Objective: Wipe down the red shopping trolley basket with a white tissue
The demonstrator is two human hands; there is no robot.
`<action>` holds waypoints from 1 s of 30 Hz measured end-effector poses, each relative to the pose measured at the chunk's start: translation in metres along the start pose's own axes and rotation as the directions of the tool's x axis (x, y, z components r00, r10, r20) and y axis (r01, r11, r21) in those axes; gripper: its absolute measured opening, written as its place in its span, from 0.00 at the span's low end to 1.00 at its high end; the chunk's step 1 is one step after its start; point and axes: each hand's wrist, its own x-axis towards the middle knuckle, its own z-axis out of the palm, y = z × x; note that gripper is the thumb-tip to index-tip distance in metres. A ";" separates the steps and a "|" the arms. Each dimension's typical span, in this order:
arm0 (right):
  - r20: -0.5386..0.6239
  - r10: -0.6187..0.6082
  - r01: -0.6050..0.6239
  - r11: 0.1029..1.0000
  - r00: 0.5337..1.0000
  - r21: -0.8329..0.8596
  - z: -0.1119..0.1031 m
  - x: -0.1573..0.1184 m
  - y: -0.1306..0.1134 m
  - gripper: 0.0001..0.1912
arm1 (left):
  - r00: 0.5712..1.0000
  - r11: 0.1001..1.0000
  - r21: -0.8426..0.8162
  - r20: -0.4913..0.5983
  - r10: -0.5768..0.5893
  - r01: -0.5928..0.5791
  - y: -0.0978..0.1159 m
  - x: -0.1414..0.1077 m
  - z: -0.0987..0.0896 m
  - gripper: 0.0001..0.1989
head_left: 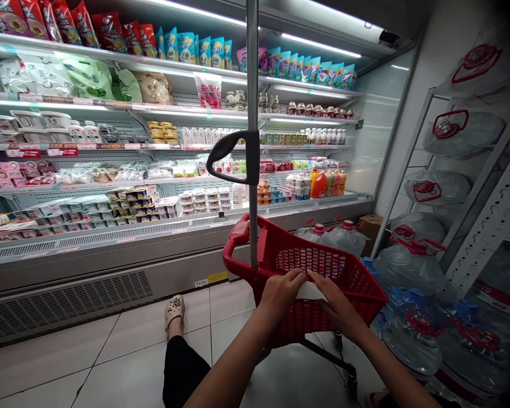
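A red shopping cart [297, 317] stands in the middle of the view, its basket showing no goods in the visible part. On the basket's near rim, my left hand [284, 290] rests with its fingers bent over a white piece [310, 291]. From the other side my right hand [334, 300] touches the same white piece, fingers together. Whether the white piece is loose or part of the rim cannot be told. A metal pole [253, 215] with a black handle [233, 157] rises beside the cart's red push handle [233, 249].
Beyond the cart runs a refrigerated shelf [170, 249] with dairy cups, bags and bottles. Large water bottles [412, 334] stand on the floor and on a rack [471, 238] at the right. A foot in a beige clog [175, 310] is on the tiled floor [127, 351].
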 end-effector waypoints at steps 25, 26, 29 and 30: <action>0.052 -0.026 0.045 0.916 0.998 -0.398 -0.011 -0.049 0.028 0.50 | 0.996 0.987 0.157 -0.080 0.045 -0.032 -0.016 -0.017 0.010 0.22; 0.061 -0.010 0.033 0.920 0.998 -0.391 -0.010 -0.054 0.032 0.49 | 0.997 0.979 0.204 -0.080 0.017 0.000 -0.024 -0.019 0.009 0.25; -0.020 0.049 -0.052 0.914 0.999 -0.403 -0.006 -0.058 0.038 0.45 | 0.998 0.964 0.265 -0.062 -0.012 0.029 -0.033 -0.024 0.008 0.30; -0.075 0.074 -0.098 0.906 0.994 -0.411 -0.002 -0.055 0.036 0.44 | 0.998 0.966 0.258 -0.053 -0.019 0.032 -0.032 -0.024 0.009 0.32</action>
